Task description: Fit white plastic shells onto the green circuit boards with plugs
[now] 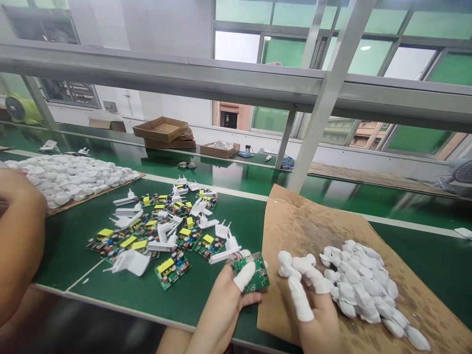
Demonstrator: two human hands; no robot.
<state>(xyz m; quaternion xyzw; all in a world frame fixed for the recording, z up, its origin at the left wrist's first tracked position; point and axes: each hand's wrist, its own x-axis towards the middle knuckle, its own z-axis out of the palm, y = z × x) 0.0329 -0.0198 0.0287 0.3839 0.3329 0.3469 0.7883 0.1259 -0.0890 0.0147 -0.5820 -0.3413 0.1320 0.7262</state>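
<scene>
My left hand (221,309) is closed on a small green circuit board (254,278), with a white finger cot on the thumb pressing its face. A white plug piece (226,253) sticks out from the board's left side. My right hand (313,305) hovers over the brown cardboard sheet (295,221), its fingers in white cots and spread apart. The fingertips nearly touch a pile of small white plastic caps (365,285). I see nothing held in them.
Several green-and-yellow circuit boards (171,268) and white plug housings (131,261) lie scattered on the green belt (228,206). Another heap of white parts (70,177) sits at the left. Another person's arm (18,236) reaches in there. Cardboard trays (162,130) stand behind; a slanted metal post (320,103) rises ahead.
</scene>
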